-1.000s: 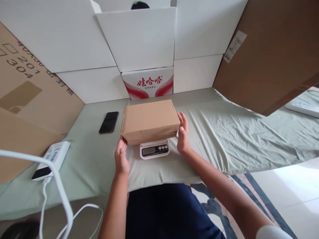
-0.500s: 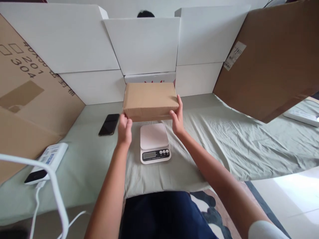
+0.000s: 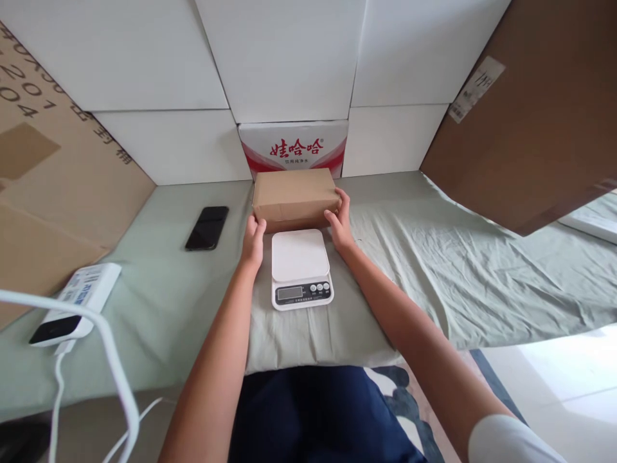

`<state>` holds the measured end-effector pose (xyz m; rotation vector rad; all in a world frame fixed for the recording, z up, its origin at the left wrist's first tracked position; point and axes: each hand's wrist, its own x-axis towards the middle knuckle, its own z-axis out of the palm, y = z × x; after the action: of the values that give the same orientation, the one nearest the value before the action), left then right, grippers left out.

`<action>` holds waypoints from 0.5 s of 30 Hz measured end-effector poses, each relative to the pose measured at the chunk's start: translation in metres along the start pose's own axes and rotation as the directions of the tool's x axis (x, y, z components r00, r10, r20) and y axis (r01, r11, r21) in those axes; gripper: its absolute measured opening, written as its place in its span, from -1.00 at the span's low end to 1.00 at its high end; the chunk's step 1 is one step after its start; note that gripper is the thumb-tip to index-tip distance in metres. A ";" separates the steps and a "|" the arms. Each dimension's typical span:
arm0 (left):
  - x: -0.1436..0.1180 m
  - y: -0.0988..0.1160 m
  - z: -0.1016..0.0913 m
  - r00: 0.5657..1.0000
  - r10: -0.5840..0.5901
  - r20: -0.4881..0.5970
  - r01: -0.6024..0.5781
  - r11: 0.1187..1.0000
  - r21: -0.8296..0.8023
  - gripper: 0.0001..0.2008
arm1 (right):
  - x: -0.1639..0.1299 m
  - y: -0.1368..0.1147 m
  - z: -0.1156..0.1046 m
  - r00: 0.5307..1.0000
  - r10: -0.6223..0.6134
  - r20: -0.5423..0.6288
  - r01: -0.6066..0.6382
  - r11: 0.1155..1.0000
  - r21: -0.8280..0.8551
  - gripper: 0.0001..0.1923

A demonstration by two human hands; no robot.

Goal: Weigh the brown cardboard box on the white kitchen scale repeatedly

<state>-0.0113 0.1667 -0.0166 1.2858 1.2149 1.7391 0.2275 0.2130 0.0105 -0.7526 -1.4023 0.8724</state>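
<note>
A plain brown cardboard box (image 3: 294,196) rests on the green sheet just behind a white kitchen scale (image 3: 301,269). My left hand (image 3: 253,239) grips the box's near left corner. My right hand (image 3: 339,224) holds its near right corner. The scale's platform is bare and its display faces me.
A black phone (image 3: 207,227) lies left of the box. A white device (image 3: 73,303) with white cables sits at the near left. White panels and a red-printed carton (image 3: 294,146) stand behind. Brown cardboard sheets (image 3: 525,109) lean in at both sides. Wrinkled green sheet (image 3: 457,270) covers the surface.
Both hands lifted the box off the scale and carried it away from me. It now sits on the sheet behind the scale, whose platform is uncovered.
</note>
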 end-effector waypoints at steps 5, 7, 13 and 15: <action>-0.002 0.004 -0.003 0.994 -0.075 -0.076 0.065 0.990 -0.122 -0.20 | -0.003 0.001 -0.001 0.999 0.017 -0.040 -0.015 0.999 0.052 -0.15; -0.002 0.005 -0.005 0.987 -0.107 -0.118 0.091 0.986 -0.138 -0.19 | -0.003 0.002 -0.003 0.997 0.053 -0.055 -0.050 0.997 0.056 -0.15; -0.002 0.003 -0.007 0.988 -0.106 -0.116 0.092 0.988 -0.121 -0.18 | -0.001 0.004 -0.004 0.992 0.078 -0.095 -0.071 0.995 0.071 -0.16; -0.003 0.003 -0.006 0.989 -0.105 -0.109 0.091 0.988 -0.121 -0.18 | -0.001 0.005 -0.005 0.993 0.079 -0.089 -0.073 0.995 0.067 -0.18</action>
<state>-0.0160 0.1617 -0.0156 1.0538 1.2013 1.8049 0.2318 0.2150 0.0050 -0.7922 -1.2659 0.9263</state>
